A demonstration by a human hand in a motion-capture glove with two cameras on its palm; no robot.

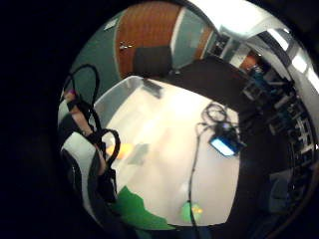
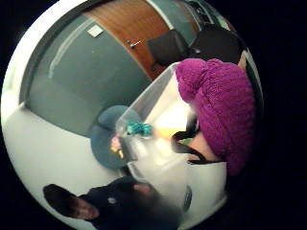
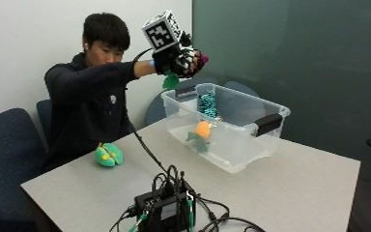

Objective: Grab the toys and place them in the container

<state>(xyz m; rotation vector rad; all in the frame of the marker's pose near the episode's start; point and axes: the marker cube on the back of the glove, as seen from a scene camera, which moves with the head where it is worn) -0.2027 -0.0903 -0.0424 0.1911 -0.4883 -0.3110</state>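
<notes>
At the near left edge of the grey table (image 3: 288,183), a round green plush toy (image 3: 109,155) is seen lying. Above the clear plastic container (image 3: 237,145), a purple knitted toy with a green leaf (image 3: 200,61) is gripped in the curled fingers of the gloved right hand (image 3: 178,58). Inside the container an orange toy (image 3: 203,129) and a teal patterned toy (image 3: 207,104) are seen.

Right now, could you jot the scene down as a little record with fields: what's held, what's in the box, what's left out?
hand: gloved right hand, raised above the container, gripping a toy
held toy: purple knitted toy with a green part hanging below
container: clear plastic bin on the table, black handles
inside container: orange toy, teal toy
left on table: green toy near the person
</notes>
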